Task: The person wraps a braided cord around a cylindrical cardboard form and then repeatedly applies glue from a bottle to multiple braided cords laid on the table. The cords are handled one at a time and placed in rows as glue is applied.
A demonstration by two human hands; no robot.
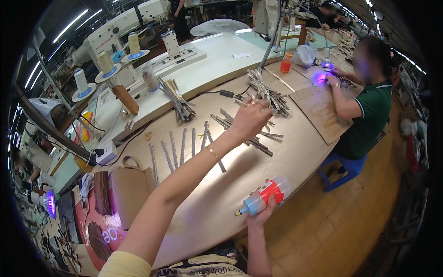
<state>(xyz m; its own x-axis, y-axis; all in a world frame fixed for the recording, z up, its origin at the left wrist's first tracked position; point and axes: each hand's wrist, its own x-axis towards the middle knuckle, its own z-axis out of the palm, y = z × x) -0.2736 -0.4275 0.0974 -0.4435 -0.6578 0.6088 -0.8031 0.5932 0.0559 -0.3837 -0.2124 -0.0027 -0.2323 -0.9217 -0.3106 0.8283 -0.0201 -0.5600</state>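
Reaching out, the left hand (249,119) pinches at the strips (258,136) spread flat on the counter (295,157); the right hand (262,213) grips a glue bottle (264,197), nozzle sideways, near the edge.

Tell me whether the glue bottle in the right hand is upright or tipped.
Tipped. The glue bottle lies nearly sideways in the right hand, its nozzle pointing left and slightly down.

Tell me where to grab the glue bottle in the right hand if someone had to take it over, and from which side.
Take the glue bottle by its clear, rounded rear end, coming from the upper right. It lies tilted, blue nozzle pointing down-left, and the right hand cups its underside, so the rear and top stay free. Probably avoid the nozzle tip.
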